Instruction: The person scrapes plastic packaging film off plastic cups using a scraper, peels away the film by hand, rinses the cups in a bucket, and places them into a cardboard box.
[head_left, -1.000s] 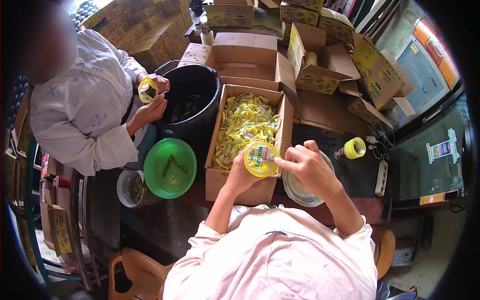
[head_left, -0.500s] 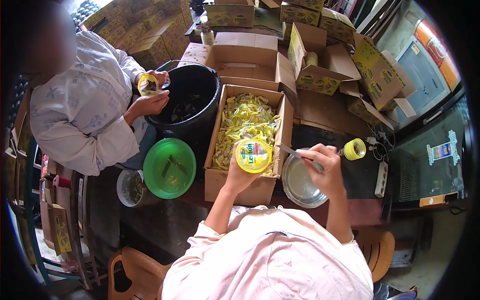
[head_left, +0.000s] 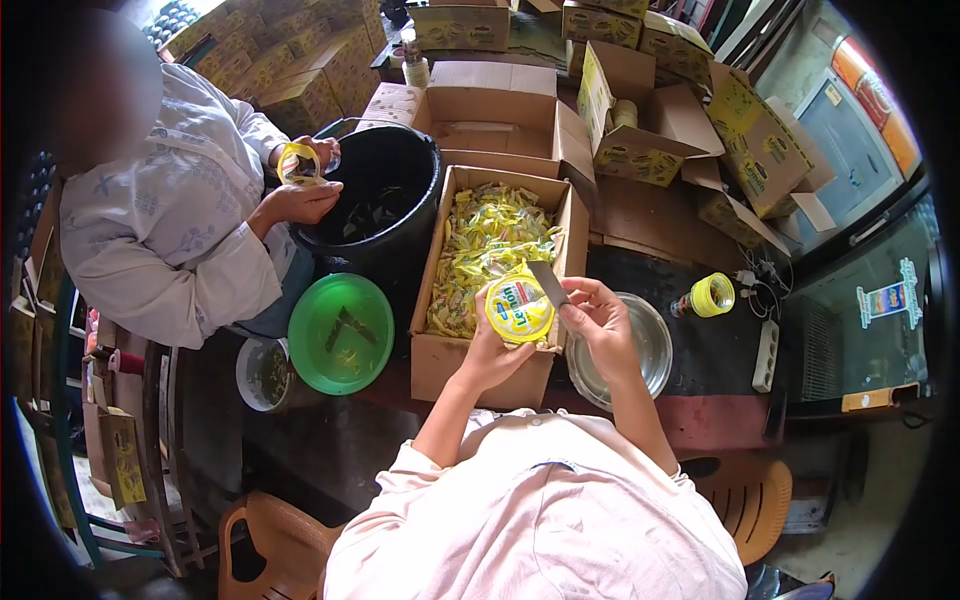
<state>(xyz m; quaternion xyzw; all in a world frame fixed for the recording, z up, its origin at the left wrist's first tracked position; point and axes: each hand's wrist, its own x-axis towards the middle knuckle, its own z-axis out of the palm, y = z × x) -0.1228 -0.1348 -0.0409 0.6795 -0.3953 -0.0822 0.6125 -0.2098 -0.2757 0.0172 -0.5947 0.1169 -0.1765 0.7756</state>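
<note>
My left hand point(head_left: 484, 362) is wrapped round a round yellow-rimmed container point(head_left: 518, 308) printed "Lemon", its face turned up and tilted. My right hand point(head_left: 606, 328) grips a flat grey metal blade point(head_left: 546, 282), which lies against the container's upper right edge. Below both hands stands a cardboard box point(head_left: 432, 372) full of yellow and whitish wrapped pieces point(head_left: 497, 225). Under my right wrist is a shallow metal bowl point(head_left: 655, 350). A stack of yellow-rimmed round pieces point(head_left: 712, 295) lies to its right.
A co-worker point(head_left: 175, 215) at the left holds a yellow-rimmed round container point(head_left: 298, 165) over a black bucket point(head_left: 432, 190). Nearby are a green basin point(head_left: 305, 365) and a white bucket point(head_left: 243, 378). Open cartons point(head_left: 640, 165) stand at the back; a power strip point(head_left: 765, 355) lies right.
My right hand has moved left, bringing the blade against the container's edge. My left hand has turned the container, so its print now slants. The co-worker's container has tilted slightly.
</note>
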